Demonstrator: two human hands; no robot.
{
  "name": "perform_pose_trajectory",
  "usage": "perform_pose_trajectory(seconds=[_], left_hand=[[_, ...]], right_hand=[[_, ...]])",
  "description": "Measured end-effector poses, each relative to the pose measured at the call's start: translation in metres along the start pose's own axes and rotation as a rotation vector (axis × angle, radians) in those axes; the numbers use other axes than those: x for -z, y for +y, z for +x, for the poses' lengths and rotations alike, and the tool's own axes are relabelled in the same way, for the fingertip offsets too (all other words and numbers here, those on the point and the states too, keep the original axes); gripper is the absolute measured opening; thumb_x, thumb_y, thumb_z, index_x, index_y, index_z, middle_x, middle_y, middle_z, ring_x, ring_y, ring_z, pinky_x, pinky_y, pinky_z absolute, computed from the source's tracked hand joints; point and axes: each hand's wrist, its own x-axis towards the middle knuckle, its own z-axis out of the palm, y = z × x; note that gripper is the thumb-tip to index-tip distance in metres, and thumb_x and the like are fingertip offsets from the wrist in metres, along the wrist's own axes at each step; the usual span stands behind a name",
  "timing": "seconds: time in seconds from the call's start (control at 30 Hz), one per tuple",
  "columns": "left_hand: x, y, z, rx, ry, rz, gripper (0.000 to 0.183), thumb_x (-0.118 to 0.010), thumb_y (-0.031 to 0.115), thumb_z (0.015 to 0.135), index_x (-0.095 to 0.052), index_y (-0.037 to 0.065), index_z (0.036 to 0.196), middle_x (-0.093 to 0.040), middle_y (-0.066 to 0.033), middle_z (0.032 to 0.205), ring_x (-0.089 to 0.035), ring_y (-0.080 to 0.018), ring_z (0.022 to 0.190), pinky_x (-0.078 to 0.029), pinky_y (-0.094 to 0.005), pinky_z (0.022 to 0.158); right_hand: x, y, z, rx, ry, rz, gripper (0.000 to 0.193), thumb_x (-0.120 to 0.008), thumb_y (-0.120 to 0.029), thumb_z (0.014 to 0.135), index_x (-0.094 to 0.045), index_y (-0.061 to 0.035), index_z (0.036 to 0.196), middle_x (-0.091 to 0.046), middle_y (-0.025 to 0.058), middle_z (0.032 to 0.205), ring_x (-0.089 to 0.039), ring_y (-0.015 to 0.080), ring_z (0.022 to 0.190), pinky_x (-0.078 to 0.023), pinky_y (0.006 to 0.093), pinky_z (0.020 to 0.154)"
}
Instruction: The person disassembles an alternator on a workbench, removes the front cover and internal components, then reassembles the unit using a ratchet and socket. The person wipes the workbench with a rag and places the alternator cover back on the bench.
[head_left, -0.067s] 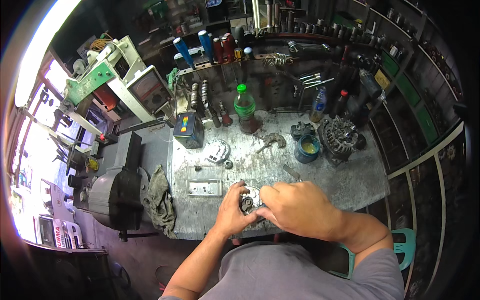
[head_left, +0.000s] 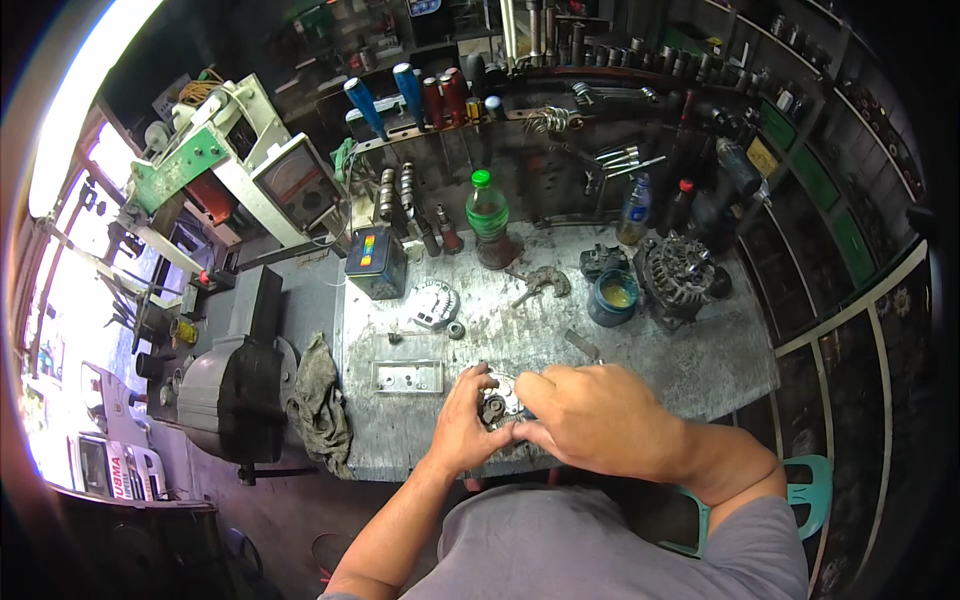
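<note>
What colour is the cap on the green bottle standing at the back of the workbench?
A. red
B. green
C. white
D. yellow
B: the green bottle near the back of the workbench has a bright green cap on top, matching its body.

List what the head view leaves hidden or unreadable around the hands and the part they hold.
- Metal part: mostly covered by the left hand and right hand; its shape cannot be told.
- Right fingertips: curled under the hand, contact hidden.
- Small bits on the clear tray: too small to identify.
- Shelves: dark and bent at the rim, contents unclear.
- Green stool: cut off by the right arm.
</note>
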Motion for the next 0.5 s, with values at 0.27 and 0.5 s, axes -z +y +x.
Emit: perform_pose_trajectory(seconds=[0.27,0.5], left_hand=[[-0.005,-0.015,0.005,-0.076,0.037,-0.004,0.078,-0.096,0.030,0.079,-0.060,0.004,0.144,-0.051,-0.0279,0.173,-0.048,-0.0478,0.162,-0.043,-0.0540,0.132],[-0.017,-0.041,0.012,-0.070,-0.003,-0.065,0.095,-0.105,0.035,0.073,-0.057,0.000,0.146,-0.060,-0.0327,0.161,-0.061,-0.0509,0.147,-0.052,-0.0525,0.123]], right_hand=[[-0.023,-0.014,-0.001,-0.084,0.174,-0.039,0.030,-0.079,-0.030,0.105,-0.062,-0.0065,0.111,-0.070,0.0136,0.089,-0.079,0.0343,0.074,-0.064,0.0457,0.061],[-0.035,-0.006,-0.007,0.115,0.263,0.385,0.031,-0.070,-0.009,0.103,-0.056,-0.0047,0.129,-0.073,0.0209,0.104,-0.078,0.0500,0.092,-0.062,0.0572,0.077]])
